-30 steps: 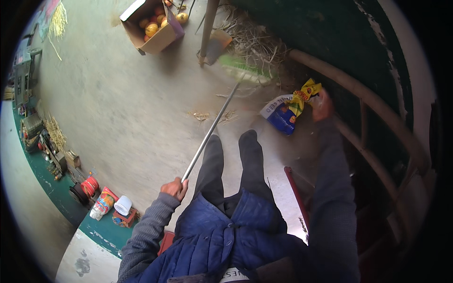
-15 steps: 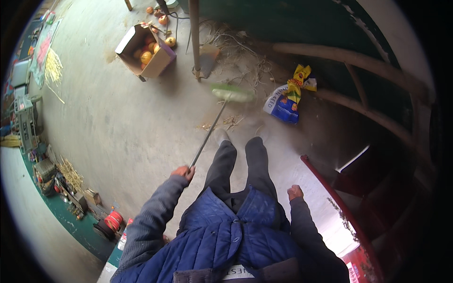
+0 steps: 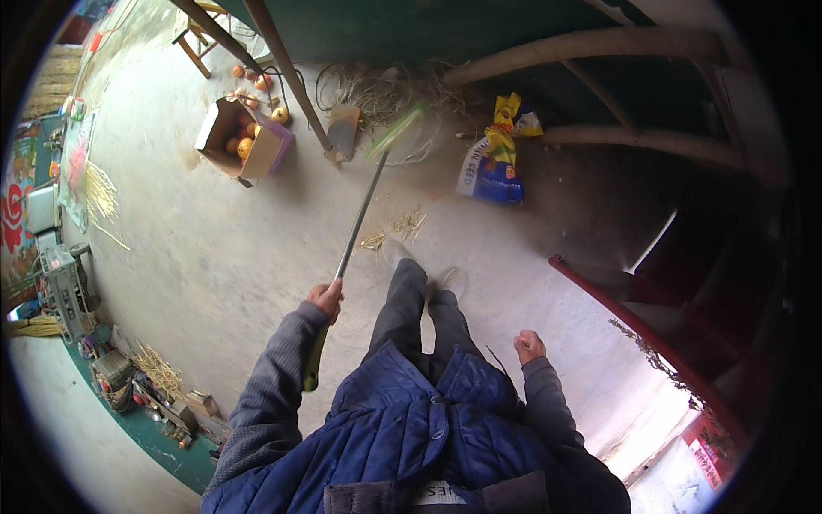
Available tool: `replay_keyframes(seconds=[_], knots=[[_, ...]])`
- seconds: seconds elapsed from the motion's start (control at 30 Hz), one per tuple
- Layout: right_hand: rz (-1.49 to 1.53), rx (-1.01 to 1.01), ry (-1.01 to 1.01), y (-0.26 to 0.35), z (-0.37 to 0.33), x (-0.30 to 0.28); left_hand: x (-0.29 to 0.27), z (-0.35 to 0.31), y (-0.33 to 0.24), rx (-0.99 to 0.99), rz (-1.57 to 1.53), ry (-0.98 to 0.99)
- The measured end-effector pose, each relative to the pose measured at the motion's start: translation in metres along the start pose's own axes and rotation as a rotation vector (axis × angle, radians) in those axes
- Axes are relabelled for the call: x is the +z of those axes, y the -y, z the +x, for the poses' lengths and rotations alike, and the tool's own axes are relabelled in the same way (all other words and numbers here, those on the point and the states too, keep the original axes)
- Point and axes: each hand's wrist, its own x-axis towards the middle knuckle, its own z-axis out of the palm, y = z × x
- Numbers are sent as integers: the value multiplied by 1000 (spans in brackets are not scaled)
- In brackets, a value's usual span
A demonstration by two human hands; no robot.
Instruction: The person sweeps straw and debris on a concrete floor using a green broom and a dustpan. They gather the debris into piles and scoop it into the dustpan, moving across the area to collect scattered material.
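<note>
My left hand (image 3: 325, 300) is closed around the grey handle of a broom (image 3: 364, 206), whose green grip end hangs down beside my forearm. The broom's green head (image 3: 396, 130) is ahead of me, blurred, near a heap of dry stringy stalks (image 3: 377, 90); whether it touches the floor I cannot tell. Closer to my shoes lies a small pile of straw bits (image 3: 402, 230). My right hand (image 3: 530, 344) is held in a fist at my right side, away from the broom, with nothing visible in it.
A cardboard box (image 3: 278, 150) of round red-yellow fruit stands ahead left, beside slanting poles (image 3: 291, 73). A blue, white and yellow bag (image 3: 492, 176) lies ahead right, near a wooden frame (image 3: 599, 137). Red furniture (image 3: 651, 338) is on my right; a cluttered green surface (image 3: 184, 458) is left.
The broom head has moved farther away and turned edge-on, off the floor in front of the straw bits. The view has shifted, and one foot has stepped. My right hand stays closed.
</note>
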Motion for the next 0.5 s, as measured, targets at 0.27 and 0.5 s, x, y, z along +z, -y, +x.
replay_keyframes(seconds=[0.27, 0.5], knots=[[88, 224, 100, -146, -35, -8, 34, -100, 83, -143, 133, -165], [312, 284, 40, -151, -45, -25, 63, -83, 101, -145, 305, -31]])
